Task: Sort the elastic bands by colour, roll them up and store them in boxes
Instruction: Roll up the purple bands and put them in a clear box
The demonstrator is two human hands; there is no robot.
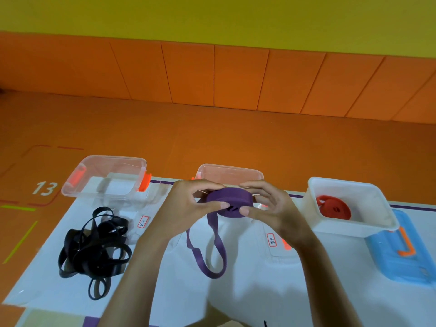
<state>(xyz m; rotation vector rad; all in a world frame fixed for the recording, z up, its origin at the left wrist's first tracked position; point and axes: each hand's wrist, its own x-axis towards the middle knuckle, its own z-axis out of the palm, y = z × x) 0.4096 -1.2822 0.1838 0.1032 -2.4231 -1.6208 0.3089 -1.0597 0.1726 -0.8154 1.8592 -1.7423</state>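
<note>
You pinch the purple roll (230, 201) btwn both hands, fingers curled on it: L hand (188, 205) at its left edge, R hand (269, 208) at its right. Its tail (213, 275) hangs below the grip. Black bands (94, 246) lie left of grip; red roll (335, 207) sits in white box (342, 228), right of grip.

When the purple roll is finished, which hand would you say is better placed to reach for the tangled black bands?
Left, I would judge. The black bands lie left of the left hand, while the right hand would have to cross over it. Both now pinch the purple roll.
</note>
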